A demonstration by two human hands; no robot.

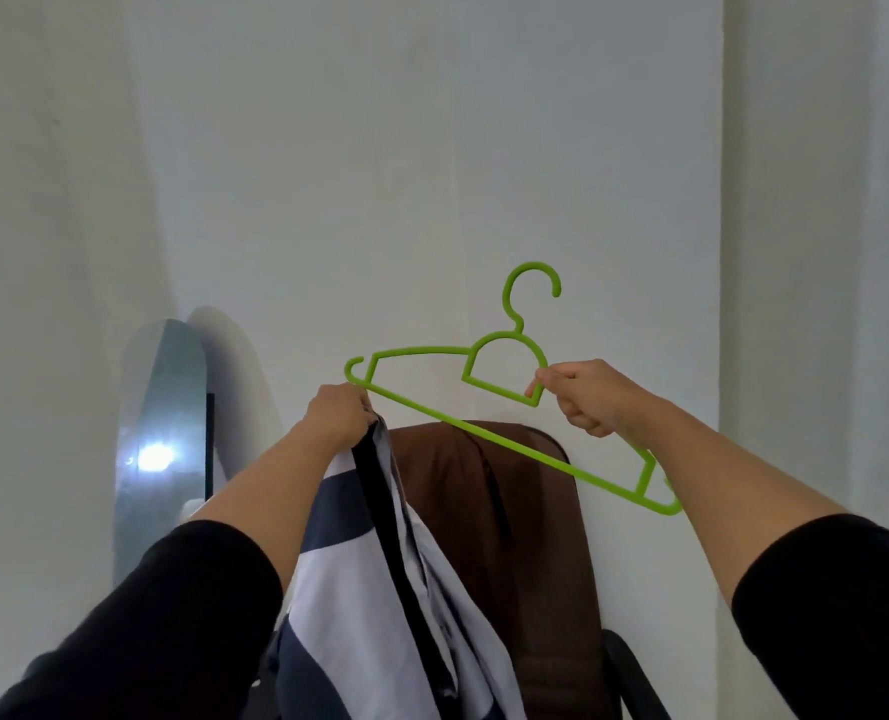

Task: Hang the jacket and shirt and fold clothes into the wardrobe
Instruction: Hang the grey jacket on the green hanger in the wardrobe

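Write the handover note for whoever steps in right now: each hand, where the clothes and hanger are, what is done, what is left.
Left hand: grips the top edge of the striped shirt, held up beside the left end of the green hanger.
Right hand: fingers pinch the hanger near its neck; the hanger is tilted, right end low.
The shirt hangs down in front of a brown chair by the white wall.
Done: shirt and hanger picked up and brought together.
Left: thread the shirt onto the hanger and hang it. The jacket, the clothes to fold and the wardrobe are not in view.
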